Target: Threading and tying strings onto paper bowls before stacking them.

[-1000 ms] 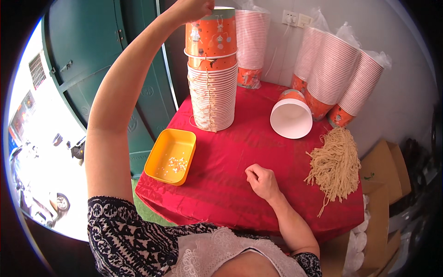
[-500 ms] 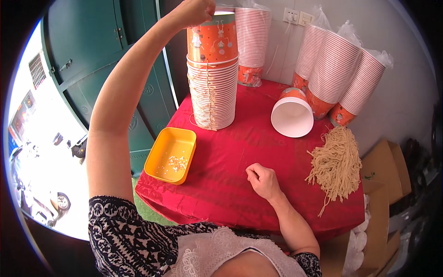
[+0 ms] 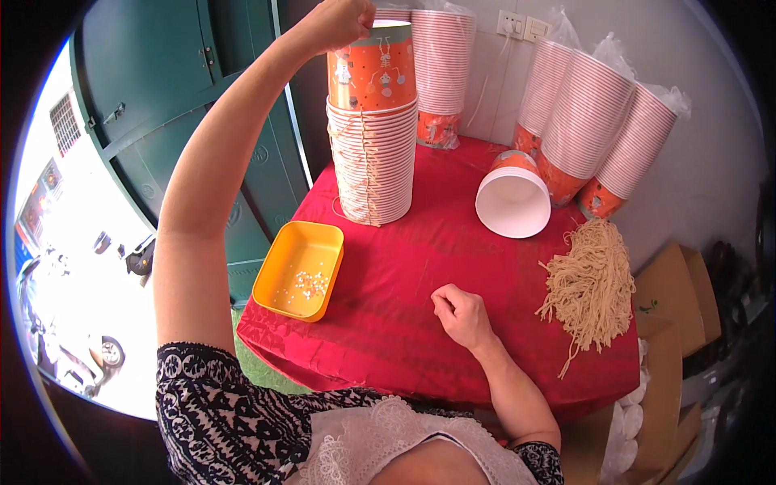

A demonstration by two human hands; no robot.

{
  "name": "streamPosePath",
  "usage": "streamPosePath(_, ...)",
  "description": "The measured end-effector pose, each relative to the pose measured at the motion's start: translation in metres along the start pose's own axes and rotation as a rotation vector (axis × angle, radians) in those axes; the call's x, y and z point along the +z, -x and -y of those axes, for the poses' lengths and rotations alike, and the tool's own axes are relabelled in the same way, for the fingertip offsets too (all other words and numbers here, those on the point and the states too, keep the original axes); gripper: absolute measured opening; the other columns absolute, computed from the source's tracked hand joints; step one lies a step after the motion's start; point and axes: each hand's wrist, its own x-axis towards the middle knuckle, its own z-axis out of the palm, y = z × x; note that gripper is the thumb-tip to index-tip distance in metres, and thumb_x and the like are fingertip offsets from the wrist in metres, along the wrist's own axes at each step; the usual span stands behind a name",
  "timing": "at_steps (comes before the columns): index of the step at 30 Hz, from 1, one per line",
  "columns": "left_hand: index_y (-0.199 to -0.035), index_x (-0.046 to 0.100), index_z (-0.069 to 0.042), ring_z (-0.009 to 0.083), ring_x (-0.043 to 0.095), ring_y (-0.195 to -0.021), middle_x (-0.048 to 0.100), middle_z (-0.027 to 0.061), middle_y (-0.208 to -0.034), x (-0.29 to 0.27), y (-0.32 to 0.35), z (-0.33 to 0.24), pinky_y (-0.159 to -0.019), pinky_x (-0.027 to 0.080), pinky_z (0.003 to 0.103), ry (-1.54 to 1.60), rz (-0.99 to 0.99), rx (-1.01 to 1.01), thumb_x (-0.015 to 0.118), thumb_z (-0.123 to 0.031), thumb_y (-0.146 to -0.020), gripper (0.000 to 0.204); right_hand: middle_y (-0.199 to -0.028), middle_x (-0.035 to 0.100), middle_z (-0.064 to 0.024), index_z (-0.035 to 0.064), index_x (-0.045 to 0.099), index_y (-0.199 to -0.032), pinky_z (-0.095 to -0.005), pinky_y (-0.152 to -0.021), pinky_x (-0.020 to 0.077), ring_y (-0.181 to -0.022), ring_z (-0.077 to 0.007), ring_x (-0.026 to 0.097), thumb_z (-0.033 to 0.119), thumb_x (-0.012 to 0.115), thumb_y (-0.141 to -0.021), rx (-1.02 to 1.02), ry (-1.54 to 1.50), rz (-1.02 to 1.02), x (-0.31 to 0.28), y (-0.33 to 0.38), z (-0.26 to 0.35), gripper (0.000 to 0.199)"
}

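The orange printed paper cup (image 3: 373,69) is sitting atop a tall ribbed stack of nested cups (image 3: 374,166) on the red tablecloth (image 3: 404,307). The left hand (image 3: 339,20) is pinching its rim. The right hand (image 3: 461,315) is resting clenched on the cloth, near a tan string bundle (image 3: 594,283) and a yellow plastic tray (image 3: 299,271).

Clear plastic sleeves of striped paper cups (image 3: 594,121) leaning at the wall, brown cardboard boxes (image 3: 675,303) right of table

Yellow tray (image 3: 279,279) with white bits, tan string bundle (image 3: 594,283), sideways cup stack (image 3: 517,194), bagged cup stacks (image 3: 598,121), red tablecloth (image 3: 388,307).
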Motion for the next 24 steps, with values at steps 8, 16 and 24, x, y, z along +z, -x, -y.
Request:
streamPosePath(8, -0.087, 0.069, -0.001, 0.0310, 0.070, -0.083, 0.070, 0.0152, -0.092, 0.013, 0.022, -0.013, -0.074, 0.057, 0.038, -0.067, -0.233, 0.074, 0.065, -0.007, -0.086, 0.007, -0.071, 0.064, -0.0166, 0.0017, 0.060, -0.086, -0.0392, -0.054, 0.0508, -0.063, -0.0319, 0.067, 0.003, 0.066, -0.088, -0.024, -0.002, -0.014, 0.001, -0.001, 0.001, 0.006)
streamPosePath(16, -0.098, 0.069, 0.000, 0.0350, 0.068, -0.087, 0.066, 0.0158, -0.100, 0.011, 0.038, -0.046, -0.077, 0.056, 0.042, -0.221, -0.273, 0.000, 0.061, -0.006, -0.083, 0.018, -0.070, 0.064, -0.0172, 0.0013, 0.061, -0.085, -0.0394, -0.053, 0.0499, -0.063, -0.0327, 0.066, 0.004, 0.064, -0.088, -0.015, -0.031, -0.028, 0.005, 0.001, -0.004, 0.005)
streamPosePath(24, -0.111, 0.062, 0.000, 0.0416, 0.059, -0.108, 0.055, 0.0226, -0.122, 0.040, 0.105, -0.123, -0.085, 0.053, 0.045, -0.080, -0.496, 0.011, 0.064, -0.004, -0.082, 0.029, -0.084, 0.068, -0.0164, 0.0001, 0.064, -0.090, -0.0396, -0.064, 0.0528, -0.074, -0.0315, 0.068, 0.006, 0.065, -0.086, 0.050, -0.003, -0.010, -0.032, -0.004, 0.017, 0.007)
